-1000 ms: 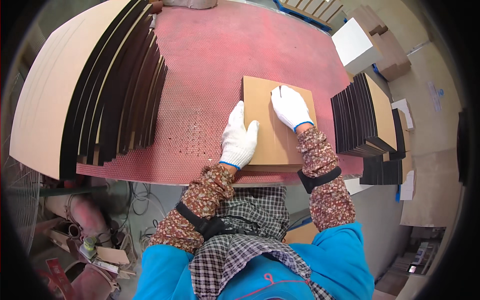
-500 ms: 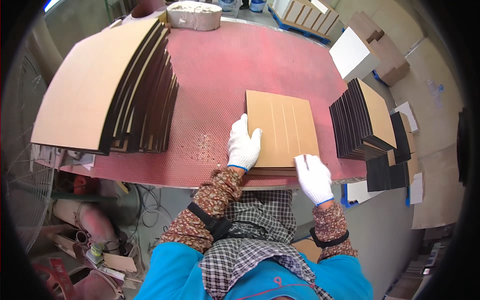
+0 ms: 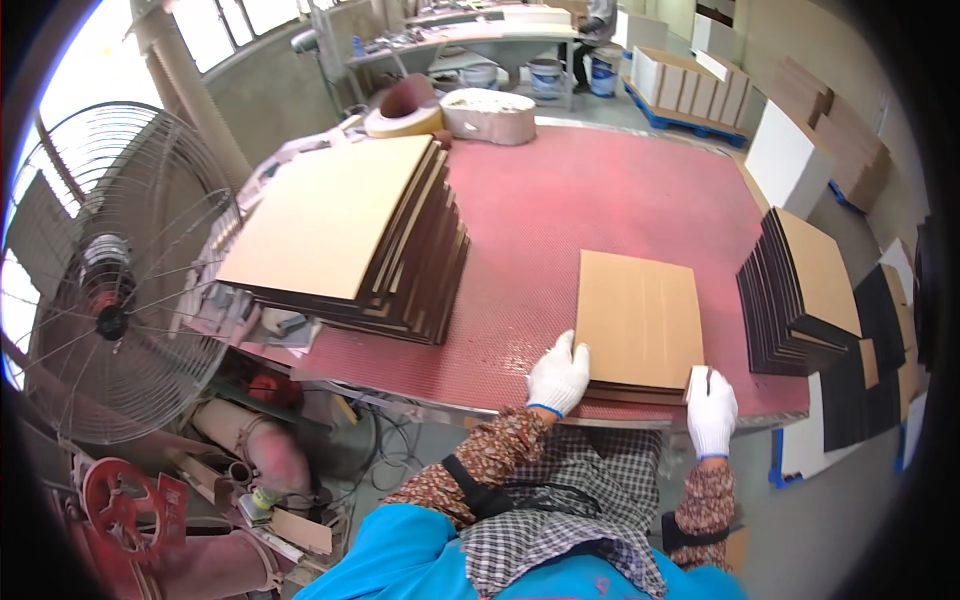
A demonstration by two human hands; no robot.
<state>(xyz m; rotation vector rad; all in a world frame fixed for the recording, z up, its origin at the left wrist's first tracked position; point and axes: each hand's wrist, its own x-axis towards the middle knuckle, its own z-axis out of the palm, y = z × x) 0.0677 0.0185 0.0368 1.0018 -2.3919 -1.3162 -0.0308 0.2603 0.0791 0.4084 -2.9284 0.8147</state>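
Note:
A short stack of brown rectangular panels [image 3: 640,320] lies near the front edge of the red table, faint pale lines running down its top face. At its near left side is my left hand [image 3: 560,377], in a white knit glove, fingers extended along the panel edge and thumb apart. My right hand [image 3: 713,415], gloved alike, is closed at the near right corner. A small flat light-coloured piece [image 3: 697,382] shows in its fingers, against the panel edge; its exact kind is unclear.
Taller piles of dark-edged boards [image 3: 330,215] and smaller panels [image 3: 815,270] flank the stack on the red textured table [image 3: 600,190]. A wire-guard fan [image 3: 110,300] stands left. Abrasive-looking rolls [image 3: 405,115] sit at the back. Far behind, a person [image 3: 595,35] is beside a workbench.
The view has swung up and left, bringing the fan and far workbench in. My left hand has slid nearer the stack's near corner; my right hand stays by the near right corner.

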